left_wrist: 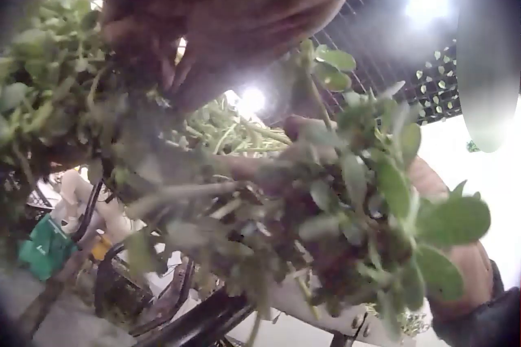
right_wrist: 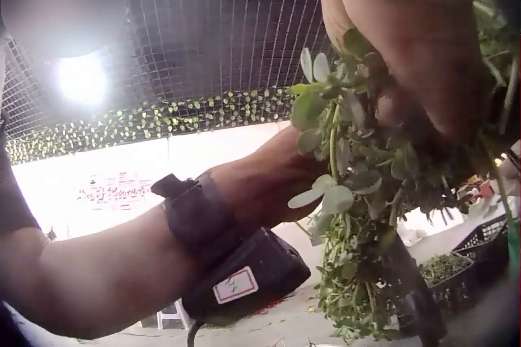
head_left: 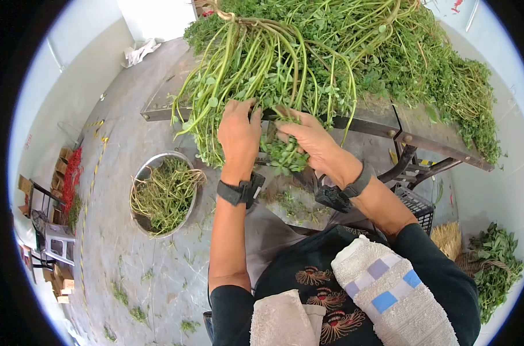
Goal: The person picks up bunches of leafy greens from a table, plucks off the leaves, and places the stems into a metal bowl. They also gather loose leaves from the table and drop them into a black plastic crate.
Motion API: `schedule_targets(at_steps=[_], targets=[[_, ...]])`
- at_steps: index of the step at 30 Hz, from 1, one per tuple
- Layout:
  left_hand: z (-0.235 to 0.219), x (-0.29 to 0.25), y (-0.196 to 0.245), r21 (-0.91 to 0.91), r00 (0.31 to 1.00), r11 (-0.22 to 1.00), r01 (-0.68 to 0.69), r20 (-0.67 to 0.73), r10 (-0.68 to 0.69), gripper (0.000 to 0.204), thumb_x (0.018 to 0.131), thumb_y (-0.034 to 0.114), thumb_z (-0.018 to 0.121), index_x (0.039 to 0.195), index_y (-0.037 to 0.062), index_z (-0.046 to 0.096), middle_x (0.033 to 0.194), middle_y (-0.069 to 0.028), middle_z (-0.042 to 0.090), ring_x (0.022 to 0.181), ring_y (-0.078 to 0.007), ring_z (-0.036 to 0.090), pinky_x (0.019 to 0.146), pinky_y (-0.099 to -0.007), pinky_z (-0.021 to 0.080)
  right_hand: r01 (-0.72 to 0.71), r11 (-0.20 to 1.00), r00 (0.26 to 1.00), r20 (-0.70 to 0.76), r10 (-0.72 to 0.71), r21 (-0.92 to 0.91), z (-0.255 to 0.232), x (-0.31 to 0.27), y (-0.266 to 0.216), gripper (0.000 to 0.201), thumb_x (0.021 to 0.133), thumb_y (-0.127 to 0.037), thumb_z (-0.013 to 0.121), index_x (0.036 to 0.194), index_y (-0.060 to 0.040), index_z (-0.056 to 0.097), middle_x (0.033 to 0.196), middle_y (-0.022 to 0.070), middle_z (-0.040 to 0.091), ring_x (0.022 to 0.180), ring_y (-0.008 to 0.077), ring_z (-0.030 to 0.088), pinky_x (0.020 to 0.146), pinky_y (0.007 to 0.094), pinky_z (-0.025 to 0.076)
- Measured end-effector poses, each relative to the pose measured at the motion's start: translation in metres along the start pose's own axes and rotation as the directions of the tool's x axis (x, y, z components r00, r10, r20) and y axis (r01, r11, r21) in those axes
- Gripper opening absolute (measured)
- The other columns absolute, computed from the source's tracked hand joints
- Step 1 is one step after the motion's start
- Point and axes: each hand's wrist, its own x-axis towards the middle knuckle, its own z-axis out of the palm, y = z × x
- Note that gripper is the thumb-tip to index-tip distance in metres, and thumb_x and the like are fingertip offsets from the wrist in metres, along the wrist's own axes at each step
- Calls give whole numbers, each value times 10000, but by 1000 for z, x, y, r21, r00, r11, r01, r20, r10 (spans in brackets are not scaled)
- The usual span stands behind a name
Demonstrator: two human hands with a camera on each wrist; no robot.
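A large heap of leafy purslane (head_left: 262,63) lies on the table, its long pale stems hanging over the front edge. At that edge, my left hand (head_left: 239,135) curls its fingers into the hanging stems; in the left wrist view its fingertips are buried among leaves. Close beside it, my right hand (head_left: 317,141) grips a small bunch of purslane sprigs (head_left: 286,155), the leafy tips drooping below the fingers. The right wrist view shows sprigs (right_wrist: 342,200) hanging under a hand, their upper parts covered by it.
A round metal basin (head_left: 139,222) with rooty stems stands on the floor at the left. The table's dark metal edge (head_left: 366,125) runs in front of me. A black crate (head_left: 418,207) and more leafy greens (head_left: 496,265) are at the right. Scraps (head_left: 120,294) litter the floor.
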Motion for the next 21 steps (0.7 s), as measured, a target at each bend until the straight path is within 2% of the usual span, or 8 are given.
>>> schedule_targets(at_steps=[1,6,8,14,15,16,18,21], targets=[[1,2,-2,75,999,997,20,36,-22,270,770,211,642,984,47,645,818,-109,546,762,-287,563,656,-381,454,-14,999,998,-55,12,-38,-3,-4,-4,398,842,-207,560,1212,-87,478,674,-62,503,556,6,386,444,172,227],[9,0,5,273,998,962,4,56,-20,256,759,231,653,955,66,654,844,-92,548,823,-270,556,667,-378,454,-23,994,980,-200,2,-103,-17,-7,-8,381,822,-259,571,1161,-101,500,672,-59,507,587,10,388,474,190,229],[9,2,4,302,999,953,-6,40,-7,241,753,237,658,925,69,662,847,-84,549,832,-267,555,666,-375,455,27,997,987,-154,-38,-74,-24,0,-1,378,827,-259,567,1164,-99,503,677,-59,511,563,13,388,459,185,241],[-16,-16,30,142,978,979,-144,-129,163,187,750,181,671,856,28,672,811,-85,608,785,-253,575,651,-342,457,26,998,987,-157,-35,-60,-26,0,-2,269,858,-254,544,1068,-97,606,642,-73,465,493,12,362,370,159,237],[-9,-22,29,-73,998,996,44,-32,-46,191,766,163,660,881,10,664,797,-112,623,750,-256,591,647,-322,456,3,999,985,-173,-10,-41,-25,-2,-5,258,866,-277,546,1033,-100,628,643,-71,455,492,12,356,362,158,231],[-2,-27,28,-263,968,932,250,101,-231,197,782,145,650,906,-7,657,783,-138,639,714,-259,606,643,-302,455,-19,999,982,-187,14,-27,-23,-4,-9,256,873,-301,547,998,-102,650,645,-69,445,490,11,349,355,158,225],[9,-39,30,-333,977,920,209,106,-183,224,809,150,635,935,-34,640,768,-165,646,653,-216,612,644,-279,451,-28,999,982,-189,22,-34,-22,-5,-14,291,862,-343,576,985,-91,655,674,-58,454,516,21,373,393,174,269],[20,-53,42,-233,996,968,91,40,-84,230,789,165,632,949,0,648,854,-170,631,703,-326,604,623,-340,460,45,992,973,-221,-71,-120,-23,8,-5,343,783,-346,679,974,-61,651,741,-29,523,593,46,427,507,205,334]])
